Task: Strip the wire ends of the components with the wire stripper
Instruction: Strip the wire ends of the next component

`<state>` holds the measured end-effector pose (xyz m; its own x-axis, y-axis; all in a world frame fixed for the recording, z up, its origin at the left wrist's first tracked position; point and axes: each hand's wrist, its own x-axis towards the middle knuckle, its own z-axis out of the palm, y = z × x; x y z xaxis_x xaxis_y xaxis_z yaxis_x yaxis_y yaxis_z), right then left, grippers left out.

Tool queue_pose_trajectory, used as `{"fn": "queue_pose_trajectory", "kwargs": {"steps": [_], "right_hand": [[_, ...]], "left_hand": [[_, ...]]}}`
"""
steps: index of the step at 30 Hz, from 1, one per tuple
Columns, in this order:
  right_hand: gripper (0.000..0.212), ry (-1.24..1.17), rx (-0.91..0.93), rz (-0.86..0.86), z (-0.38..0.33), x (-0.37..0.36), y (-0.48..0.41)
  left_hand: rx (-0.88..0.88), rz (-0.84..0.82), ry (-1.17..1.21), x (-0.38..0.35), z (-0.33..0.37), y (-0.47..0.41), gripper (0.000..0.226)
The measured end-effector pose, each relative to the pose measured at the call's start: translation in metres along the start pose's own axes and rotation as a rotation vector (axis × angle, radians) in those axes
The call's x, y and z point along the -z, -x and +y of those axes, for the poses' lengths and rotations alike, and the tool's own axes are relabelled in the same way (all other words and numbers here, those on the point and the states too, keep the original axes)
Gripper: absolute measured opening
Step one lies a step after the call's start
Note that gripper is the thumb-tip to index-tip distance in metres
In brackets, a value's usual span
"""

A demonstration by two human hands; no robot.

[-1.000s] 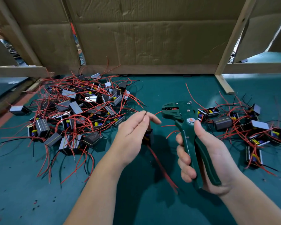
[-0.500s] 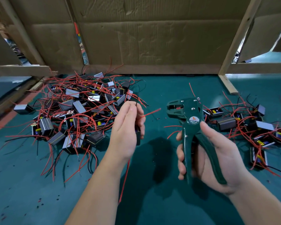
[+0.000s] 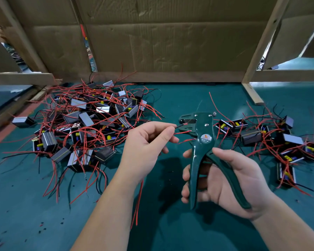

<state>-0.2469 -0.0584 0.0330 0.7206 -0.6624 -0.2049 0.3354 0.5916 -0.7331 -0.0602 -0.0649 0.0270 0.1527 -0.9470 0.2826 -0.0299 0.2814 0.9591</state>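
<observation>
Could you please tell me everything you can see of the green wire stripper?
The wire stripper is dark green, apparently painted metal, with silver rivets, a knob on top and a round orange-and-white label reading W01A. It is held upright above the green table, head up and jaws pointing left, its two long handles spread apart. The right hand grips the handles. A wire pinched by the left hand reaches the jaws.

The green table [image 3: 178,98] carries a big pile [image 3: 83,127] of black components with red wires. Well to the right of the pile lies a smaller heap [image 3: 272,138] of them. In front of the pile, small dark and red bits [image 3: 42,227] are scattered.
</observation>
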Motion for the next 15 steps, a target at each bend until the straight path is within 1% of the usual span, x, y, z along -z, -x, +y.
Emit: {"fn": "queue_pose_trajectory", "kwargs": {"steps": [4, 7, 11, 15], "right_hand": [[0.06, 0.033, -0.013, -0.081, -0.0003, -0.0011, 0.0029], [0.059, 0.088, -0.023, -0.089, -0.0014, -0.0015, 0.0042], [0.055, 0.111, -0.031, -0.082, -0.0011, -0.001, 0.0055], [0.051, 0.127, -0.027, -0.039, -0.0004, -0.0032, 0.0053]], "left_hand": [[-0.028, 0.112, -0.085, 0.0015, -0.0007, -0.0019, 0.017], [-0.072, 0.166, -0.114, 0.0029, -0.0004, -0.0035, 0.018], [-0.085, 0.16, -0.117, 0.0027, -0.0001, -0.0026, 0.013], [-0.08, 0.149, -0.121, 0.0017, 0.0001, -0.0027, 0.02]]}}
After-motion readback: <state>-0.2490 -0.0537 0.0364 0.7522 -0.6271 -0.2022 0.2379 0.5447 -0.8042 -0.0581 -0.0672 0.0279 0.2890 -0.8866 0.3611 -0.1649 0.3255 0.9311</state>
